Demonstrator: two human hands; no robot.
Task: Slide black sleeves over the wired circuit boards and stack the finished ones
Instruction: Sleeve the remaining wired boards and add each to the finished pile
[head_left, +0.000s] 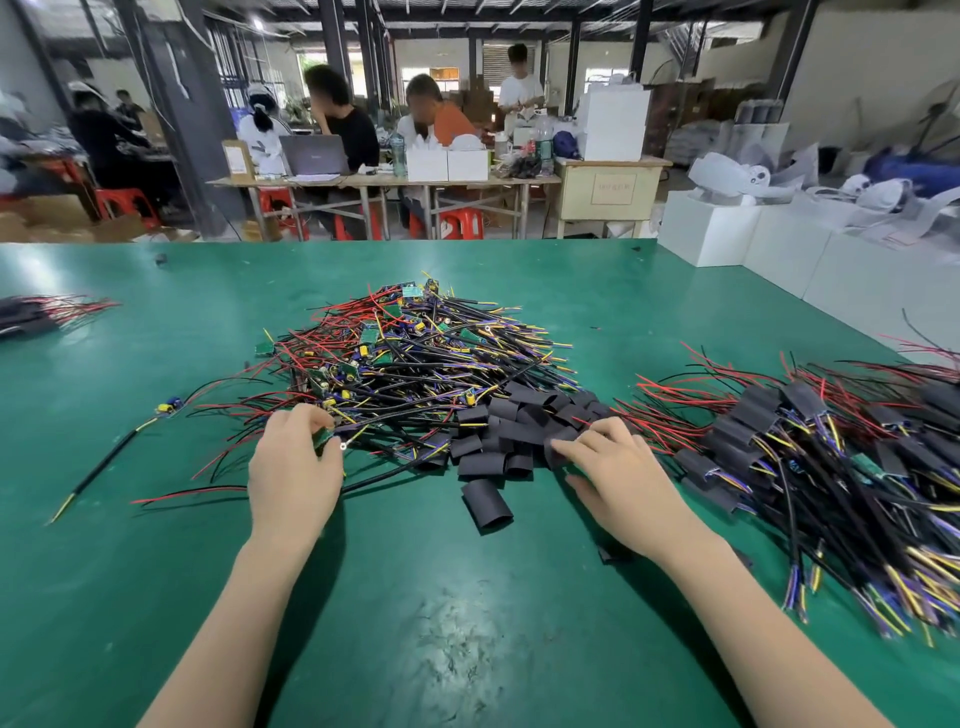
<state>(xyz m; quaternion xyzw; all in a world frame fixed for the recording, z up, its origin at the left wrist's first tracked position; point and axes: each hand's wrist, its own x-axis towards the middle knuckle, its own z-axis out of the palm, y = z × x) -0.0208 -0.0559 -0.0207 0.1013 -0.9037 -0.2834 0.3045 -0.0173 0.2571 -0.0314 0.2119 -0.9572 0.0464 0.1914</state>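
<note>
Head view: the left hand (296, 467) pinches a circuit board (324, 439) at the wire heap's near edge on the tabletop (156, 597); the right hand (618, 478) pinches a black sleeve (555, 451) from the sleeve pile. Sleeve lies right of the board, well apart.

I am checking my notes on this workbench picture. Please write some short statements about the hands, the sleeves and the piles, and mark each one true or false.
1. The left hand pinches a small green circuit board at the near edge of the unsleeved pile. True.
2. The right hand rests flat on the bare mat, away from any sleeve. False: its fingertips pinch a black sleeve at the edge of the loose sleeves.
3. The sleeved boards lie in a pile to the right of the hands. True.
4. The table mat is blue. False: it is green.
5. One single board lies apart, left of the main pile. True.
</note>
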